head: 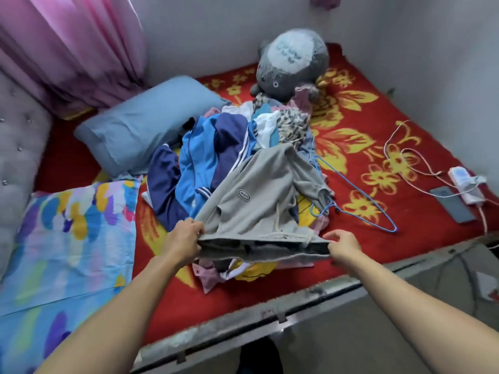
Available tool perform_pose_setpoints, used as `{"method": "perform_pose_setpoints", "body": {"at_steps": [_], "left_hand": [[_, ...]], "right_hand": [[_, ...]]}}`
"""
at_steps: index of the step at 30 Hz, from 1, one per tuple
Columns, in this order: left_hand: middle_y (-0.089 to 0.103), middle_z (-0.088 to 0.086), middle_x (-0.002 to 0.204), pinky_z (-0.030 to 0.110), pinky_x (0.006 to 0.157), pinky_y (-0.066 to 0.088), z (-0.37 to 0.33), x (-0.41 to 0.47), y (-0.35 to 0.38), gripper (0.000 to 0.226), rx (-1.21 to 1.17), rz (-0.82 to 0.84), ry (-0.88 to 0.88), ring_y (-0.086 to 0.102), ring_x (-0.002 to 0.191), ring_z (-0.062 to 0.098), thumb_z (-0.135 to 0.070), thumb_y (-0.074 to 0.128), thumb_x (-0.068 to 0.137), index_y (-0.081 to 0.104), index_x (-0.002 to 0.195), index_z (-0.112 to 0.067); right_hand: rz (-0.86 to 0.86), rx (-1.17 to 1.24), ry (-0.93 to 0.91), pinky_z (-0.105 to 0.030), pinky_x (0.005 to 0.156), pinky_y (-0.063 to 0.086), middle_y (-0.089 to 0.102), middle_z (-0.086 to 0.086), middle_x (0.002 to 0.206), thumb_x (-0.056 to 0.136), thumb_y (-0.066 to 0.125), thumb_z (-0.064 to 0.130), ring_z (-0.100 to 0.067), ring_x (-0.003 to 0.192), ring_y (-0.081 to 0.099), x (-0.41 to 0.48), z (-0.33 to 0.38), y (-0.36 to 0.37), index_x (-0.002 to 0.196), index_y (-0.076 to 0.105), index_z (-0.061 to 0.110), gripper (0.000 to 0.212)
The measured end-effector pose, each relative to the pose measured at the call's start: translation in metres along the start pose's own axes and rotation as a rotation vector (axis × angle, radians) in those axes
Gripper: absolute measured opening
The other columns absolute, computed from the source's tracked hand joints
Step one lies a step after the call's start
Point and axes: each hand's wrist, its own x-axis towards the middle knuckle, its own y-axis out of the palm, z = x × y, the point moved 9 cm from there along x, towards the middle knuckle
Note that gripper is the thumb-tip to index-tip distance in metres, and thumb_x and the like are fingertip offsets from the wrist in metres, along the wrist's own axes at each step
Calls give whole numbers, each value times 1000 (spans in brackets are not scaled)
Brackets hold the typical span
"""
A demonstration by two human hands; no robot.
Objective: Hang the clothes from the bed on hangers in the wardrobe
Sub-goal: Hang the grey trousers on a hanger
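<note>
The left hand (186, 238) and right hand (343, 245) each pinched one end of the waistband of a grey drawstring fabric garment (259, 206). It lay over the heap of mixed clothes (213, 149) on the red, yellow-flowered bed blanket (378, 130). Its oval dark-rimmed patch (244, 193) bore upside-down lettering, too blurred to read. A blue wire hanger (359, 203) lay beside.

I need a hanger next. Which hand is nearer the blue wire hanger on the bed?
Right. The right hand grips the grey garment with the blue hanger just to its right; the left hand grips the garment's other end, farther off.
</note>
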Motion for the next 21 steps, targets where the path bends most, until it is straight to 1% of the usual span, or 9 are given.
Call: {"method": "perform_pose_setpoints", "body": {"at_steps": [3, 5, 7, 8, 11, 15, 17, 19, 21], "left_hand": [[59, -1, 92, 32, 69, 46, -16, -53, -50, 25, -168, -115, -14, 59, 91, 24, -8, 62, 76, 66, 92, -26], [61, -3, 70, 30, 60, 42, -31, -94, -86, 10, -300, -175, 8, 60, 71, 18, -22, 68, 78, 66, 72, -30], [48, -5, 51, 30, 51, 32, -53, -137, -124, 31, -379, -239, 51, 45, 51, 10, -38, 71, 79, 59, 56, -22], [42, -4, 50, 30, 50, 27, -66, -158, -146, 38, -447, -280, 69, 37, 49, 9, -38, 72, 80, 57, 54, -15], [43, -4, 55, 27, 51, 26, -89, -217, -212, 32, -700, -378, 98, 35, 53, 7, -20, 73, 83, 60, 54, -14], [58, -8, 54, 21, 53, 38, -105, -278, -293, 21, -961, -584, 86, 48, 53, 6, -9, 67, 86, 64, 65, -14], [62, -7, 57, 24, 58, 45, -116, -300, -327, 14, -1038, -667, 93, 53, 55, 10, -11, 66, 86, 67, 72, -14], [65, 2, 66, 33, 67, 49, -128, -319, -359, 6, -1110, -747, 107, 56, 65, 20, -17, 70, 81, 70, 77, -13], [66, 9, 74, 36, 69, 49, -139, -336, -390, 14, -1100, -836, 109, 58, 69, 22, -25, 74, 71, 72, 77, -13]], "right_hand": [[28, 252, -132, -30, 55, 54, 69, -18, 94, 84, 40, -10, -27, 71, 60, -38, 21, -50, 98, 72, 6, 38], [84, 350, -224, -30, 53, 51, 67, -23, 93, 83, 34, -12, -28, 66, 58, -72, 39, -91, 98, 70, 6, 43], [120, 426, -308, -30, 56, 49, 66, -23, 92, 83, 33, -12, -27, 67, 57, -110, 59, -138, 92, 69, 12, 43], [137, 461, -349, -29, 57, 48, 66, -19, 90, 84, 34, -11, -25, 67, 57, -131, 73, -162, 89, 69, 14, 43], [225, 532, -484, -23, 51, 50, 64, -9, 85, 86, 40, -9, -18, 67, 57, -199, 113, -226, 96, 70, 13, 39], [228, 663, -631, -28, 58, 54, 68, -8, 82, 84, 46, -5, -20, 66, 61, -278, 152, -302, 100, 72, 9, 34], [169, 689, -683, -27, 57, 50, 66, -6, 71, 78, 50, 1, -19, 61, 59, -308, 167, -336, 94, 72, 5, 27], [72, 695, -700, -23, 47, 46, 58, 0, 50, 77, 51, 1, -15, 48, 55, -334, 180, -370, 79, 66, 5, 15], [-23, 705, -722, -21, 41, 48, 53, 2, 39, 78, 48, -5, -12, 37, 54, -351, 191, -404, 68, 59, 9, 21]]}}
